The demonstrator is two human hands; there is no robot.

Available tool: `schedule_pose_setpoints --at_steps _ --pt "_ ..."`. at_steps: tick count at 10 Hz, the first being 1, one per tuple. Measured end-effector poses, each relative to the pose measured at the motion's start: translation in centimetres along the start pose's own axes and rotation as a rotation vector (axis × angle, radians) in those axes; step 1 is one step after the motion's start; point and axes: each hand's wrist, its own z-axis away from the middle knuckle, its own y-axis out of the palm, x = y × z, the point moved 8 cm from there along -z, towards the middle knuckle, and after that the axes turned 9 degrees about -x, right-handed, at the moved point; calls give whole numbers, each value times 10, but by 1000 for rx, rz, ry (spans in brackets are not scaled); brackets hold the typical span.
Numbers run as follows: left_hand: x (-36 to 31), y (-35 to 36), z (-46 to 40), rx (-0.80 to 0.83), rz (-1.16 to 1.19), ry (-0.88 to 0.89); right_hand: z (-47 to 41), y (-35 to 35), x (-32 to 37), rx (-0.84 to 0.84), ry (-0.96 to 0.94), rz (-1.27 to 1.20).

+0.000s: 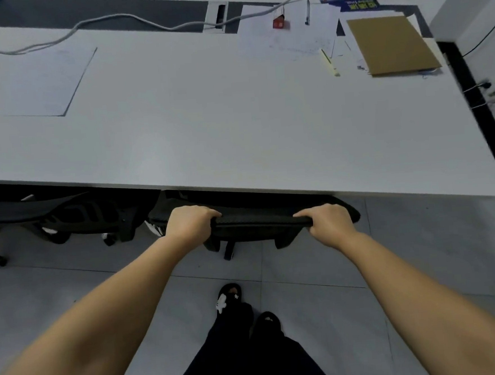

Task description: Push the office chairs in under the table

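Your left hand (188, 222) and right hand (326, 221), arms outstretched, both grip the chair (260, 223) backrest's top edge beneath the surface (235, 115).

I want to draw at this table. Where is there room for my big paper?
The table is bare through the middle and along the near edge, between the sheet on the left and the cardboard on the right. The far right corner is crowded with papers, pens and a cable.
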Motion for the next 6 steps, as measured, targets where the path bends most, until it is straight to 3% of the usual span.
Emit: schedule_pose_setpoints --at_steps 3,4,5,6 --pt "9 3 -8 44 -29 58 -5 4 6 -2 -2 13" --pt "7 7 -1 41 6 122 2 6 12 72 8 -26" --pt "4 -17 16 -196 18 303 23 -15 22 81 -82 -50" --pt "7 -25 81 -384 100 327 76 -60 11 18 5 -320"
